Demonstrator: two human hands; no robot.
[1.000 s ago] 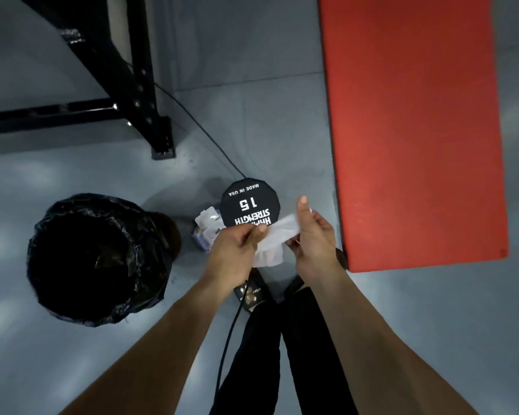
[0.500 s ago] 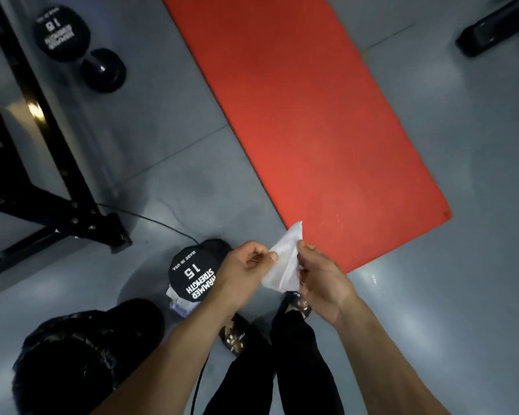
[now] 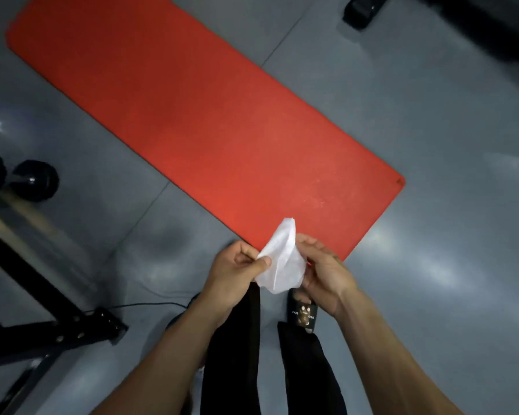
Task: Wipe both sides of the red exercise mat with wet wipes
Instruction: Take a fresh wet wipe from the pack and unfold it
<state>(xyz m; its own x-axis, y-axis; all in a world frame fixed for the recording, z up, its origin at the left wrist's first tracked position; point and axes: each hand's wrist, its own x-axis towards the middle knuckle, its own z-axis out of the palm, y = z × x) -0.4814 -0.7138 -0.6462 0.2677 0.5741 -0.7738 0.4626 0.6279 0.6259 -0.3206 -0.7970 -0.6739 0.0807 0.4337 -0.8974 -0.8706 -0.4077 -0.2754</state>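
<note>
Grey gym floor carries the flat red mat beside a dumbbell.

Wet wipe between both hands

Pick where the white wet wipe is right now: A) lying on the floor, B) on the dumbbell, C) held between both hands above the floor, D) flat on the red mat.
C: the left hand and right hand both hold the wet wipe near the red exercise mat's closest corner.
</note>
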